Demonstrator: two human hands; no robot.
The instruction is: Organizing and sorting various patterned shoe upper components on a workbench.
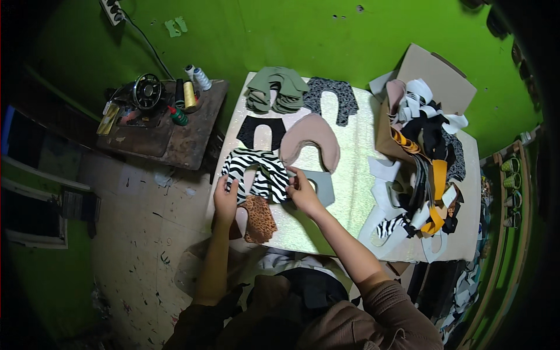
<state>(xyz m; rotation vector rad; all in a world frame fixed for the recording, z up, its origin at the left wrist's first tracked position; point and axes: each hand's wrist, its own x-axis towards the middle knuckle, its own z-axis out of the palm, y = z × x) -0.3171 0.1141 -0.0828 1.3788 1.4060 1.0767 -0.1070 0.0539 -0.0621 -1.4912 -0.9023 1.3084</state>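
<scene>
Both my hands grip a U-shaped zebra-striped fabric piece (268, 163) by its two sides, over the left part of the table. My left hand (226, 196) pinches its left leg, thumb on top. My right hand (303, 190) closes on the right leg. Partly beneath it lies a leopard-print piece (261, 220), and a grey piece (324, 188) lies beside my right hand. Farther up are a black piece (252, 129), a thick pinkish-beige stack (312, 131), a pile of olive-green pieces (277, 81) and a dark grey patterned piece (330, 96), all curved alike.
A cardboard box (382, 129) overflowing with fabric scraps (429, 128) stands on the table's right, with more scraps (382, 201) spilling forward. At the left, a sewing machine (146, 93) sits on a wooden stand with thread cones (189, 95) and a green bottle (178, 115). Shoes (511, 181) line a right-hand rack.
</scene>
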